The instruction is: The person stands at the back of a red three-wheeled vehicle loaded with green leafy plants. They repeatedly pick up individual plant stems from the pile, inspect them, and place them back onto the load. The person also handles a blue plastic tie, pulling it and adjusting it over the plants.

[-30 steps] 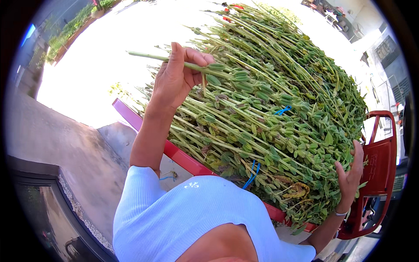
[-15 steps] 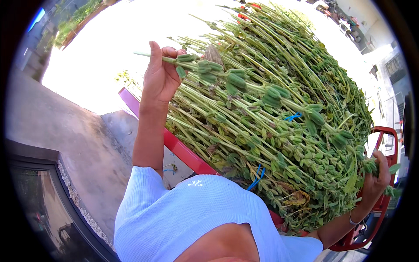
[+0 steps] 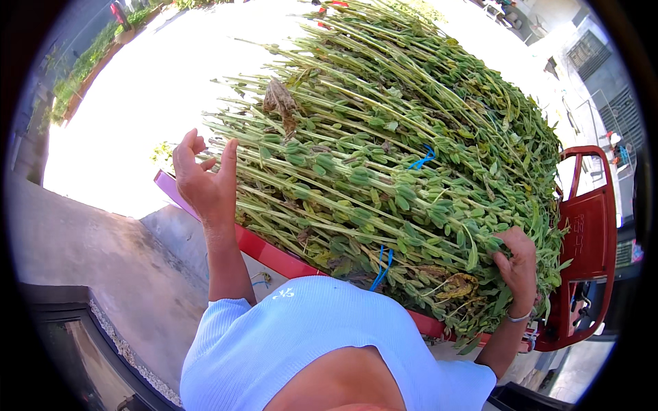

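A large heap of green sesame stalks [image 3: 384, 140] with pods and leaves lies across a red cart [image 3: 274, 257]. At the left, beside the stalks' bare ends, my left hand [image 3: 205, 178] is raised with thumb and fingers apart, holding nothing. A thick, pod-covered stalk [image 3: 360, 177] lies slantwise on top of the heap, its tip near my right hand [image 3: 517, 264]. That hand rests on the leafy ends at the right, thumb and forefinger apart with pods by the fingertips; its other fingers are partly hidden.
Blue ties [image 3: 382, 268] are round some stalks. A dry brown leaf [image 3: 279, 103] lies on top. The cart's red end frame [image 3: 589, 240] stands at the right. A concrete wall [image 3: 89, 219] and a dark-framed opening [image 3: 62, 329] are at the left.
The stalk held up between both hands has come down onto the heap. My left hand has let go of it and moved down and left; my right hand has moved inward, left.
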`<state>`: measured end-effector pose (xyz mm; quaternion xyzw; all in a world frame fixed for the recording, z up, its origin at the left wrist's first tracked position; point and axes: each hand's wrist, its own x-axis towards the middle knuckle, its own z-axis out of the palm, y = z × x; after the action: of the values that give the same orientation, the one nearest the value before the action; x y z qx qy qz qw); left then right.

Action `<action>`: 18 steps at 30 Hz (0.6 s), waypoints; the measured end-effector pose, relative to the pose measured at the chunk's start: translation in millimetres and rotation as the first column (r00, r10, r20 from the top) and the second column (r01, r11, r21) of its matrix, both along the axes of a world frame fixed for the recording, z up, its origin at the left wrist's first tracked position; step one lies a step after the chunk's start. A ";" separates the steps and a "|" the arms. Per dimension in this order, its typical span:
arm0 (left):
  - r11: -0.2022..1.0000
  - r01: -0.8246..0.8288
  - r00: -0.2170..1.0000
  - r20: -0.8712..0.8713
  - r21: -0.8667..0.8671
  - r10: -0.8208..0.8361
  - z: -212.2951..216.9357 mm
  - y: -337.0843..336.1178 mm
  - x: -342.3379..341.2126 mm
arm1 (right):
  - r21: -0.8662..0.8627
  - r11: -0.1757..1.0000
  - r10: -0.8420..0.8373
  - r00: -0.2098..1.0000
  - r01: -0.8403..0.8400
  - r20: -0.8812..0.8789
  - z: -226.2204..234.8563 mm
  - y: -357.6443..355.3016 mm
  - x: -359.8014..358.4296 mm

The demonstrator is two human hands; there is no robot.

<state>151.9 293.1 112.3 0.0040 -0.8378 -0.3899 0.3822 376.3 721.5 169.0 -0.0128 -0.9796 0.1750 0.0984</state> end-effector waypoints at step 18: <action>0.238 0.727 0.548 0.335 -0.644 -0.766 0.5 118.7 49.9 | -0.097 0.993 -0.064 0.997 0.068 0.039 6.0 40.7 -87.7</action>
<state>201.8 411.7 112.8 -0.5551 -0.8050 -0.1574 0.1380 288.6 762.1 175.0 -0.0530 -0.9704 0.2194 0.0859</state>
